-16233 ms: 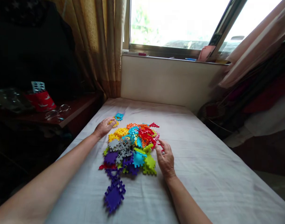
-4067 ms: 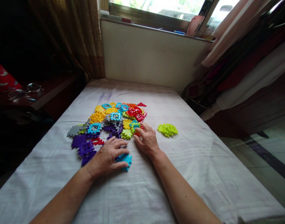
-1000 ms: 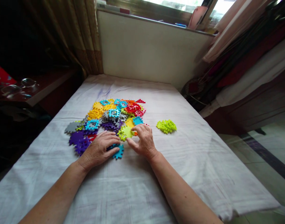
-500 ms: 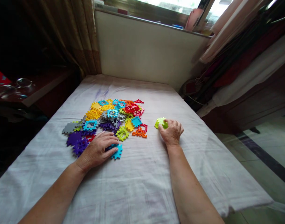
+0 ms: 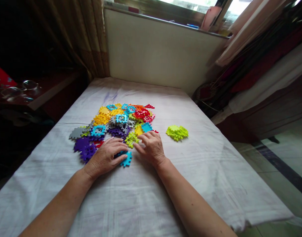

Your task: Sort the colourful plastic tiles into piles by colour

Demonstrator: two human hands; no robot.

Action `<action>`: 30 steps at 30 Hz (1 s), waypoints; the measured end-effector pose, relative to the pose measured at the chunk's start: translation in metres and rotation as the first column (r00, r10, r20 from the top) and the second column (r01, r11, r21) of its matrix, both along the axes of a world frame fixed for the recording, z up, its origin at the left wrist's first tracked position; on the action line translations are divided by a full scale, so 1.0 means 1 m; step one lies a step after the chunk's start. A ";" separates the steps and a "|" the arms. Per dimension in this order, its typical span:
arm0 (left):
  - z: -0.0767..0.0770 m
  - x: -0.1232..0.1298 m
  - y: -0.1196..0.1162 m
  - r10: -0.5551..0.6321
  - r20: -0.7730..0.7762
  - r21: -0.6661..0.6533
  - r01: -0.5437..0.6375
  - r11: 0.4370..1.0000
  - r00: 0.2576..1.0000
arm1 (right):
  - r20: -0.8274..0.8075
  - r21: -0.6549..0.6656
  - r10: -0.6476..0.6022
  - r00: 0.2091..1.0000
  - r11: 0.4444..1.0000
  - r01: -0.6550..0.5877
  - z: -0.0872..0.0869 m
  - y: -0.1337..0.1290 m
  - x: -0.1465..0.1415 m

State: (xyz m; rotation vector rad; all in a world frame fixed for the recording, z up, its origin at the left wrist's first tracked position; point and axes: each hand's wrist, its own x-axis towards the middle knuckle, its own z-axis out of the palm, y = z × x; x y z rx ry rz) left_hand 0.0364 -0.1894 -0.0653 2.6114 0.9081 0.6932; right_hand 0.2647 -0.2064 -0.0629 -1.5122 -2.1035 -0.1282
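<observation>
A heap of flat plastic pieces with notched edges lies on the cloth, with yellow pieces [image 5: 101,118], purple pieces [image 5: 88,152] and red pieces [image 5: 141,113] among others. My left hand [image 5: 107,155] rests at the heap's near edge, fingers spread over a blue piece [image 5: 126,160]. Close by on the right, my right hand [image 5: 151,147] is open beside a lime green frame piece [image 5: 131,140]; its fingers partly cover the pieces behind them. Apart from the heap, a small pile of lime green pieces [image 5: 177,133] sits to the right.
A pale cloth [image 5: 141,204] covers the surface. Behind it stands a low wall [image 5: 160,52] under a window. Eyeglasses [image 5: 29,85] lie on a dark side table at the left. Clothes [image 5: 254,79] hang at the right.
My right hand has moved left from the lime green pile to the heap, uncovering the pile. My left hand stays over the blue piece. The view has shifted slightly.
</observation>
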 end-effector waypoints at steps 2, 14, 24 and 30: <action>0.000 0.000 0.000 -0.003 0.005 0.011 0.003 1.000 1.000 | 0.047 -0.039 -0.009 0.999 0.999 0.011 -0.001 -0.001 -0.012; 0.000 -0.001 0.001 -0.002 -0.020 0.018 0.003 1.000 1.000 | -0.051 0.100 -0.069 0.996 0.992 0.074 0.005 0.004 0.017; -0.001 -0.001 0.001 0.008 0.003 0.013 -0.008 1.000 1.000 | -0.208 0.108 -0.690 0.693 0.688 0.718 -0.012 0.009 0.147; -0.002 -0.002 0.001 0.011 0.000 0.016 -0.011 1.000 1.000 | -0.255 0.102 -0.684 0.683 0.684 0.723 -0.016 0.009 0.149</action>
